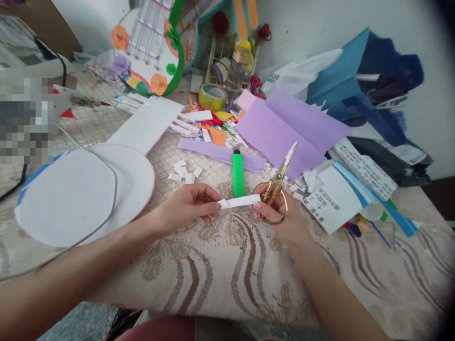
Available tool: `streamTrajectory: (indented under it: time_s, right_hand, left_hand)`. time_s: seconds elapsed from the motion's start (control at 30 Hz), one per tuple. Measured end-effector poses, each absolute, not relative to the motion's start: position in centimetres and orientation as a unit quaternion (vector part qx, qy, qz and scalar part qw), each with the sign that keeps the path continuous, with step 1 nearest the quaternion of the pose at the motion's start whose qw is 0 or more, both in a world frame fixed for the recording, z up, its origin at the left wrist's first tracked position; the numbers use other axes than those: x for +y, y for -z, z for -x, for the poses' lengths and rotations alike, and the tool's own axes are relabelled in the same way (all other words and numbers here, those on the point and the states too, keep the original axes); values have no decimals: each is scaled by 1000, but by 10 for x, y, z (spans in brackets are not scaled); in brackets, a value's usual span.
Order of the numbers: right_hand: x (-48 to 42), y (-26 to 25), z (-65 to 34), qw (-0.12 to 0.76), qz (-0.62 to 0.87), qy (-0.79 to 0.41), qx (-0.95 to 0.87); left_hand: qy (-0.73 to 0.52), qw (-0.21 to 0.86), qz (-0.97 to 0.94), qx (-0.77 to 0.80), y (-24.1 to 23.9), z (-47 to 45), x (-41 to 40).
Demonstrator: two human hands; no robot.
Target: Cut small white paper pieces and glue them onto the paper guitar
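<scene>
A narrow white paper strip [239, 202] is stretched between my two hands, just above the patterned tablecloth. My left hand [188, 203] pinches its left end with closed fingers. My right hand [280, 213] pinches the strip's right end and also holds gold-handled scissors [279, 182] through the loops, blades pointing up and away, closed. A green lighter [238, 173] lies just beyond the strip. Small cut white paper bits [183, 171] lie to the left of it.
A white paddle-shaped foam board [92, 184] lies at left. Purple paper sheets [284, 128], a tape roll [212, 96], coloured scraps, a jar [237, 68] and a decorated craft board [152, 47] crowd the back. Printed leaflets [334, 199] and blue paper [355, 71] sit at right.
</scene>
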State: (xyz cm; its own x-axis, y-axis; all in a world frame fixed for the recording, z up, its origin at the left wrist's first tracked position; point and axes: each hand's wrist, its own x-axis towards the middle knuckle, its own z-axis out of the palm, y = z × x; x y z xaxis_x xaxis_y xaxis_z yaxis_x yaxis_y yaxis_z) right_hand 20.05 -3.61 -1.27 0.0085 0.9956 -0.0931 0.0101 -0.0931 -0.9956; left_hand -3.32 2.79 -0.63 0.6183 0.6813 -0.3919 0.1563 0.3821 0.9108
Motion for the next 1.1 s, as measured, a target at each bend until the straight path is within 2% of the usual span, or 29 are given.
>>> streamTrajectory:
  time_s: [0.3,0.47,0.57,0.77,1.1]
  right_hand:
    - [-32,18,-198,511,517,-518,-450]
    - [-37,13,-193,587,566,-377,-438]
    - [-43,11,-187,583,598,-314,-452]
    - [-52,12,-171,516,594,-396,-474]
    - [-47,13,-168,505,585,-437,-459]
  left_hand:
    - [-192,756,-489,390,12,30,23]
    - [-230,772,-429,409,10,29,23]
    - [-248,793,-385,401,12,28,23]
    - [-247,826,-308,402,11,27,23]
    - [-216,852,-253,403,7,30,24]
